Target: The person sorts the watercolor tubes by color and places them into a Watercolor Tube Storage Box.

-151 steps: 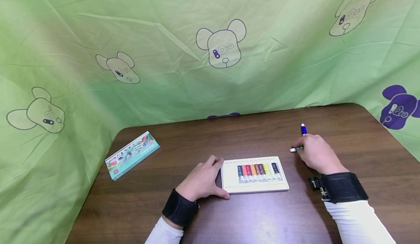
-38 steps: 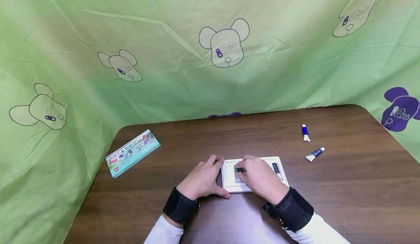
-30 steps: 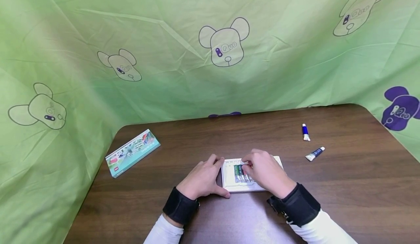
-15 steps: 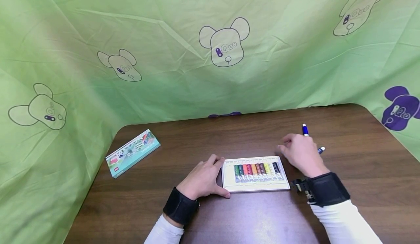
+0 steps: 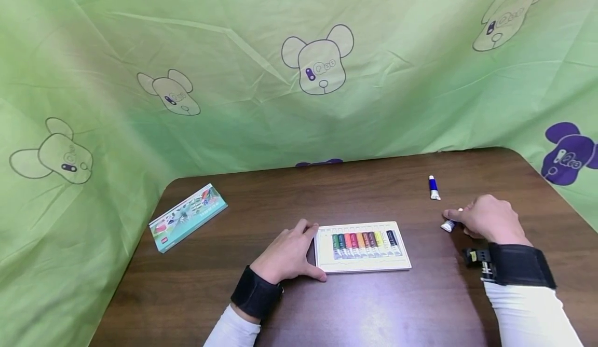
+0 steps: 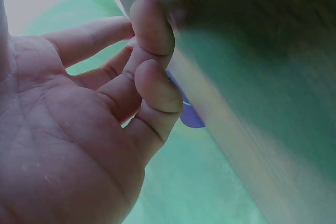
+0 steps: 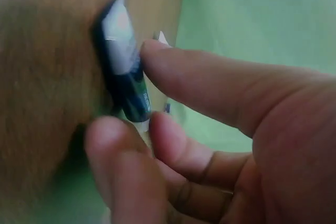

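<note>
Pale green fabric backdrop [image 5: 233,124], creased and printed with mouse-head outlines, hangs behind a dark brown wood-grain desk [image 5: 280,196]. At its left end lies a long turquoise cardboard box [image 5: 188,217] with a printed lid, well apart from both hands. Near the middle sits a white plastic tray [image 5: 374,267] carrying a row of small multicoloured paint tubes [image 5: 366,240]. The left hand [image 5: 287,256] grips the tray's left end, thumb at the near corner and fingers at the far one.

Well to the right of the tray, a small paint tube with a dark blue body, white crimped end and white cap [image 5: 449,225] is at the right hand [image 5: 495,220], a fingertip against its side. The right wrist view is blurred, so I cannot tell whether that grip has actually pinched it. Just beyond lies a bright blue tube with a white end [image 5: 434,188], touched by neither hand.

The dark tube looks slim and smooth: if the fingers met it off-centre or only by the cap, it could roll or swivel away. Too hard a squeeze might dent its soft-looking body. A sideways knock could push the bright blue tube, and a tug from the left hand could jostle the tray's loose-looking row.
</note>
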Demonstrator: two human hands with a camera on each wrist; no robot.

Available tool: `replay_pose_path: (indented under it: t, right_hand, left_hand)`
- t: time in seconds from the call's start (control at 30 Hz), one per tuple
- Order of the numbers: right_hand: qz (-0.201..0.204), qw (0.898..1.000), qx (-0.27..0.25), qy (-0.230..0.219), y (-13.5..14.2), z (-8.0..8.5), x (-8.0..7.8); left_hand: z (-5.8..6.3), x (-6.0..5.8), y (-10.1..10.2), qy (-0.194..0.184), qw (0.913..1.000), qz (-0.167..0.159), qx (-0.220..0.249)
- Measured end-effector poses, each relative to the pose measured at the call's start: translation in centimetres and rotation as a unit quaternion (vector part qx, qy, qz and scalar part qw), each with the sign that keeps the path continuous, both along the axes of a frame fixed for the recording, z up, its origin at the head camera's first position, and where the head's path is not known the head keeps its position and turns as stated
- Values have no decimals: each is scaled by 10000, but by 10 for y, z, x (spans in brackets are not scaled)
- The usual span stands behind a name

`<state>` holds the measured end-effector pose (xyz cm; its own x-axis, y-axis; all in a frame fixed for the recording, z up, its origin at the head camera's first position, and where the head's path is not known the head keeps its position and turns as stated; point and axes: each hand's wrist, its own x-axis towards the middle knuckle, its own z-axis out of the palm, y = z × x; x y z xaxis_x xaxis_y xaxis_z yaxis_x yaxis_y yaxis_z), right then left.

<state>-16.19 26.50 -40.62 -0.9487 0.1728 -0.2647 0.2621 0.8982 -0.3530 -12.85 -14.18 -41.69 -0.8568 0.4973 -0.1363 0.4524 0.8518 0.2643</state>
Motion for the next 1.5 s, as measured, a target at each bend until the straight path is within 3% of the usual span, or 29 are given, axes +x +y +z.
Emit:
replay_pose_path:
  t: [0.27, 0.67, 1.17, 1.5]
  right_hand:
    - [398, 9992, -66, 29, 3, 1, -3]
    - [809, 9946, -185, 631, 4, 0, -4]
    - [650, 9922, 23, 1068, -1, -3, -3]
    - [510, 9923, 74, 1126, -6, -4, -2]
  left_hand:
    - [0, 0, -1, -70, 10000, 40, -42]
    - [0, -1, 0, -52, 10000, 38, -26]
    - [0, -1, 0, -14, 10000, 13, -4]
    - [0, -1, 0, -104, 9999, 60, -23]
